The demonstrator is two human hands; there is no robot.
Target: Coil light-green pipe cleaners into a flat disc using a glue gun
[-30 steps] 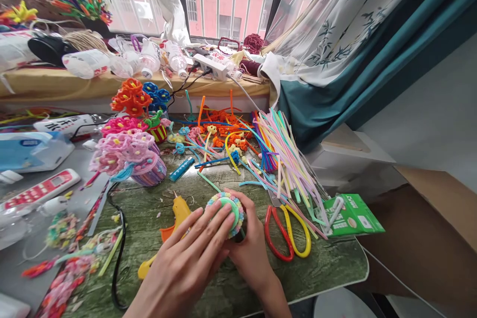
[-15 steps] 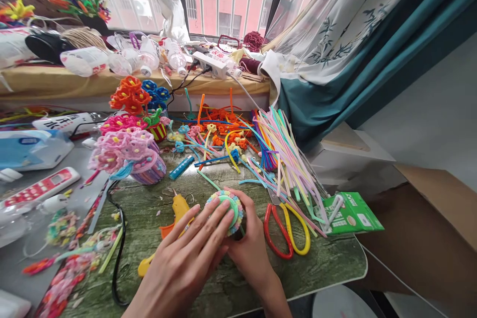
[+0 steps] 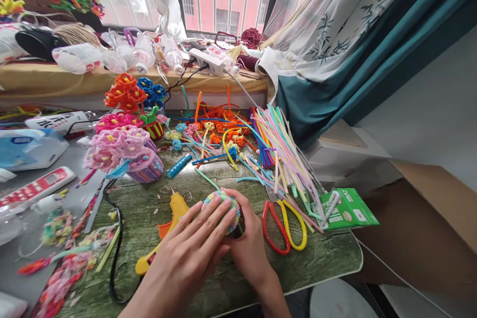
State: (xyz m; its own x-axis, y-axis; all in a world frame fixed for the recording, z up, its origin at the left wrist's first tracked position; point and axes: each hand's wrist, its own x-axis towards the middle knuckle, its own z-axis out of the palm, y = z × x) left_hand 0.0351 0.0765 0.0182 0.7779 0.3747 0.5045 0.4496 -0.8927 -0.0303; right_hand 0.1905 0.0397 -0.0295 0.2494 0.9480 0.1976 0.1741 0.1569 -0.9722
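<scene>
A round pastel pipe-cleaner piece (image 3: 236, 212), in pink, yellow and blue, is between my hands over the table's front half. My left hand (image 3: 196, 243) lies flat across its top, fingers stretched out and close together. Around its right side curls my right hand (image 3: 249, 238), gripping it. Its underside is hidden, and a green pipe cleaner (image 3: 205, 177) juts out behind it. Just left of my left hand lies a yellow glue gun (image 3: 178, 211). Scissors with red and yellow handles (image 3: 286, 226) rest to the right of my right hand.
Bundled pipe cleaners (image 3: 286, 149) lie at the right, near a green packet (image 3: 348, 208). Pipe-cleaner flower pots (image 3: 145, 166) stand at the left. A blue glue-stick-sized object (image 3: 179, 166) lies mid-table. A black cable (image 3: 118, 253) loops on the left. The table's edge (image 3: 316, 278) is in front.
My left fingers have settled further over the top of the piece, covering the green disc that showed before. My right hand keeps its grip. The whole view has shifted slightly.
</scene>
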